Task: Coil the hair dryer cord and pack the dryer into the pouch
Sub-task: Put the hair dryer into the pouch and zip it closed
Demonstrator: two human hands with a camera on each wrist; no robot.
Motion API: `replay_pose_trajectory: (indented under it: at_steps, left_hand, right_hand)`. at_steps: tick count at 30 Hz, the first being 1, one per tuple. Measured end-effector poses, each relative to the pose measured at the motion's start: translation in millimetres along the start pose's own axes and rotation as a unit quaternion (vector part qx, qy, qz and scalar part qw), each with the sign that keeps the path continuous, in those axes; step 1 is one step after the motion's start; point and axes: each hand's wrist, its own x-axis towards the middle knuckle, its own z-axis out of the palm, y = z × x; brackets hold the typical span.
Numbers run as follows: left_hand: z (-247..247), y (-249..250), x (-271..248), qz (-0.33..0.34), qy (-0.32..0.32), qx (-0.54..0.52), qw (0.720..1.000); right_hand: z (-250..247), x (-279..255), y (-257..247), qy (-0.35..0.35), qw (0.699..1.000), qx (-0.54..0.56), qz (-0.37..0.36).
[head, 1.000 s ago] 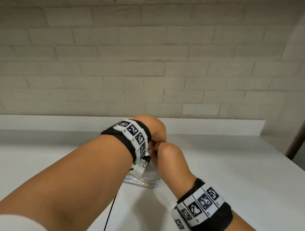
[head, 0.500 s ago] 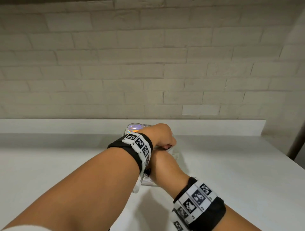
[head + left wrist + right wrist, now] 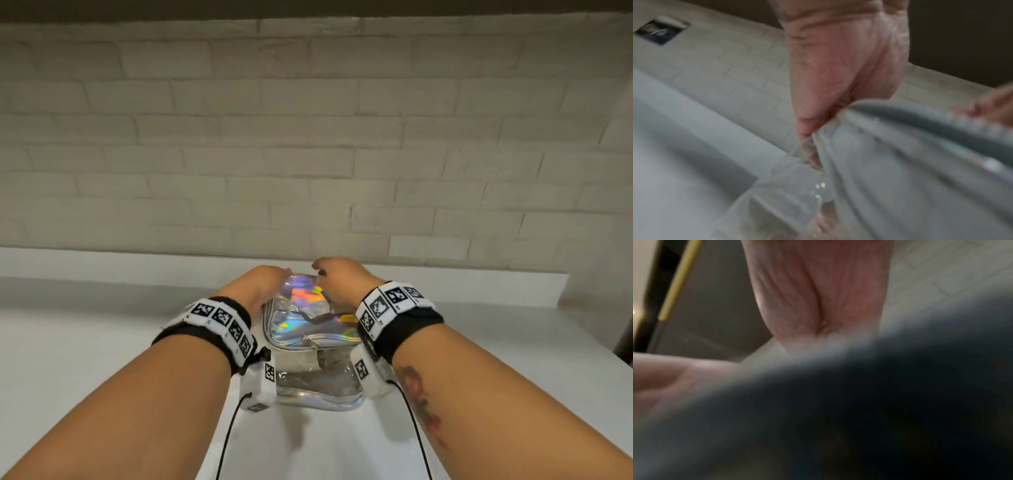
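A clear pouch with an iridescent top stands on the white counter between my wrists. My left hand grips its far left top corner; the left wrist view shows my left hand pinching the pouch's edge. My right hand curls over the far top edge by the zipper. In the right wrist view only my palm and a dark blur are visible. Dark shapes show through the pouch's clear front, but I cannot make out the dryer or its cord.
A low white ledge and a pale brick wall close off the back of the counter. The counter ends at the right near a dark post. Thin black wrist-camera cables trail toward me.
My arms were crossed over the pouch, hiding it. They have uncrossed, and each hand now holds the pouch's far top edge on its own side.
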Motion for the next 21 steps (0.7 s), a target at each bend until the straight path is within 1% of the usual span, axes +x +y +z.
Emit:
replay_pose_trajectory:
  at_steps: [2, 3, 5, 8, 10, 12, 17, 19, 20, 21]
  left_hand:
    - [-1.1, -8.5, -0.5, -0.039, -0.036, -0.094, 0.994]
    - [-1.2, -10.6, -0.5, -0.045, -0.055, -0.118, 0.990]
    - [-1.6, -15.2, -0.8, -0.048, -0.079, -0.144, 0.985]
    - [-0.9, -26.4, 0.7, -0.065, -0.124, -0.185, 0.973]
    - [1.1, -28.2, -0.2, -0.050, -0.153, -0.202, 0.966]
    - [2.8, -28.6, -0.8, -0.020, -0.158, -0.195, 0.968]
    - [4.1, -26.8, -8.5, 0.039, -0.136, -0.110, 0.984]
    - [-1.3, -25.1, -7.1, 0.089, -0.102, -0.011, 0.991]
    - [-7.0, -23.7, -7.2, 0.125, -0.078, 0.062, 0.987]
    - [-13.6, -22.5, -7.9, 0.163, -0.058, 0.131, 0.976]
  right_hand:
    - [19.3, 5.8, 7.3, -0.027, 0.998, -0.054, 0.007]
    - [24.0, 6.9, 9.2, -0.027, 0.997, -0.065, 0.010]
    - [25.4, 7.2, 11.3, -0.023, 0.998, -0.055, 0.009]
    - [21.2, 3.4, 14.4, -0.015, 1.000, -0.008, 0.013]
    - [18.6, -0.3, 16.3, -0.018, 1.000, 0.006, 0.012]
    - [18.0, -1.5, 18.1, -0.019, 1.000, 0.009, 0.009]
    - [19.0, 1.4, 21.7, -0.015, 1.000, -0.021, 0.016]
    - [21.3, 4.2, 22.8, -0.013, 0.999, -0.030, 0.022]
    - [21.7, 5.2, 24.1, -0.010, 0.999, -0.037, 0.023]
    - [20.9, 5.6, 25.5, -0.007, 0.998, -0.044, 0.032]
